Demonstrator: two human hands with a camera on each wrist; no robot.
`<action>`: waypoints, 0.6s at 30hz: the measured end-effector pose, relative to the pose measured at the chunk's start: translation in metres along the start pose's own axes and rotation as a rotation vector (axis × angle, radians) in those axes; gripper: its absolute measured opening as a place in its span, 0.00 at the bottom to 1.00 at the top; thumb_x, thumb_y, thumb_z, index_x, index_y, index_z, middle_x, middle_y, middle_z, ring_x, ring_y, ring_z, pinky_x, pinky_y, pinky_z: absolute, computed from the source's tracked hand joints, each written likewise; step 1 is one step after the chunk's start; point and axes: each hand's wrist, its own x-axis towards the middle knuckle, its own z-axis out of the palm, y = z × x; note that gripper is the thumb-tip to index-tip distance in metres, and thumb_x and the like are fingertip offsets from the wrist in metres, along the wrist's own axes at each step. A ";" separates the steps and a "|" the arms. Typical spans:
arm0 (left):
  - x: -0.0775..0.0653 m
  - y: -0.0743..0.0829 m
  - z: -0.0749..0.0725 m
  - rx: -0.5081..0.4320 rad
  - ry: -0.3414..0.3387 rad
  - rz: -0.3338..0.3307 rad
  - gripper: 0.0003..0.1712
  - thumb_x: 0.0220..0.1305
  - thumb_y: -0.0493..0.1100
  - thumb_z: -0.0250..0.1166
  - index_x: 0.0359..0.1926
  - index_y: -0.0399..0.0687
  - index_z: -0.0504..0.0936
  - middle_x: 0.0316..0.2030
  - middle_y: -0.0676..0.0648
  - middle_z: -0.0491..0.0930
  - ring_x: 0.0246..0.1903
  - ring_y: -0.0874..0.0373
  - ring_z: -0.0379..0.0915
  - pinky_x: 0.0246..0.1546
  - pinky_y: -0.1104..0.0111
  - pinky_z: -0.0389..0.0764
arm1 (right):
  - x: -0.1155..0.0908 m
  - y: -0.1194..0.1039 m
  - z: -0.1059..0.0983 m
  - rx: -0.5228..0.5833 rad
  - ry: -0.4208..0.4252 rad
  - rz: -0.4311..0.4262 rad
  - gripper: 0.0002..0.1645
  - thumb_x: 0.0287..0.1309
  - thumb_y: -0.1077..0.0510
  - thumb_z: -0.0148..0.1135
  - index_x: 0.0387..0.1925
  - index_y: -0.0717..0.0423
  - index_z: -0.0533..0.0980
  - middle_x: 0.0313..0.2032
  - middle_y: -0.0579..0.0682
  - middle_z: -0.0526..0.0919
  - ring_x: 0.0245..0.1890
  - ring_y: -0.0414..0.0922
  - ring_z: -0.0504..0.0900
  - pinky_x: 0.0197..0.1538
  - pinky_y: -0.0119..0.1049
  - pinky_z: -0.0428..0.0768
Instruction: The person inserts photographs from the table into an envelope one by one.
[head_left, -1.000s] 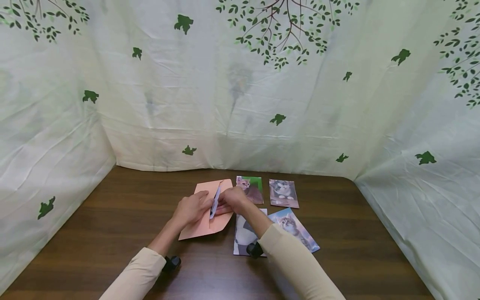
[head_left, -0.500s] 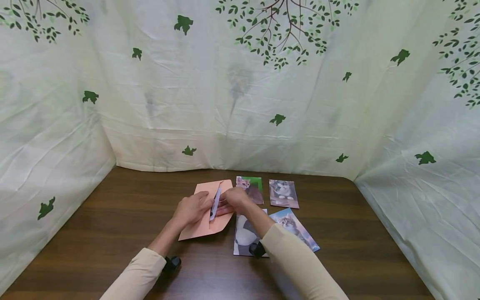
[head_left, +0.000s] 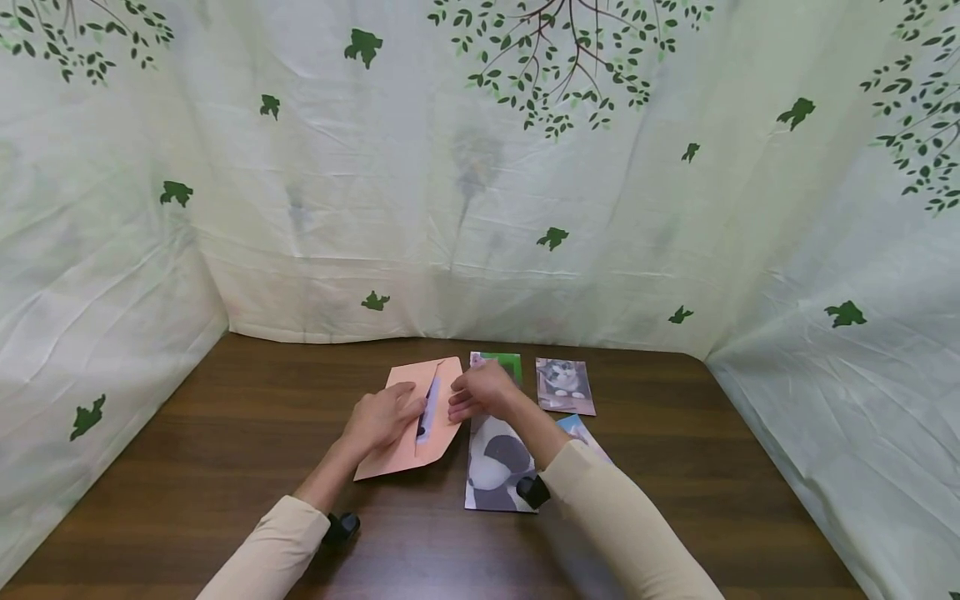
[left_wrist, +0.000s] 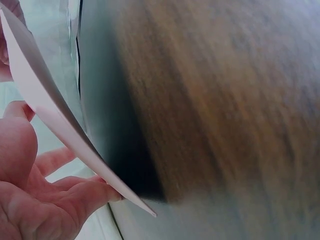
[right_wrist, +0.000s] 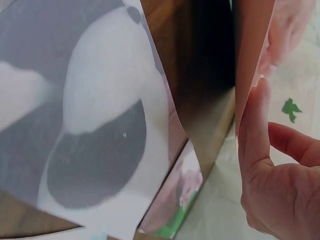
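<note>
A pink paper envelope is tilted above the dark table, its slit-like opening facing up. Inside that slit shows a pale lilac card with a dark spot. My left hand holds the envelope at the left of the opening; in the left wrist view the fingers meet the paper, seen edge-on. At the envelope's right edge, my right hand has its fingers fairly extended. The right wrist view shows one straight finger along the pink paper, with nothing plainly gripped.
Right of the envelope lie a grey-and-white picture, a green-edged kitten picture, a grey kitten picture and a blue-toned picture, partly under my right arm. A leaf-printed white curtain stands behind the table.
My right hand has drawn back from the slit towards the right edge, partly covering the green-edged picture. The lilac card, upright before, lies flatter. My left hand stays put.
</note>
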 end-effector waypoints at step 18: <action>0.000 -0.002 0.001 0.017 0.004 0.033 0.31 0.74 0.54 0.51 0.68 0.40 0.75 0.62 0.35 0.79 0.58 0.31 0.76 0.58 0.43 0.73 | -0.022 -0.010 -0.046 -0.018 0.046 -0.068 0.23 0.66 0.62 0.60 0.58 0.73 0.75 0.48 0.70 0.84 0.31 0.50 0.89 0.45 0.46 0.86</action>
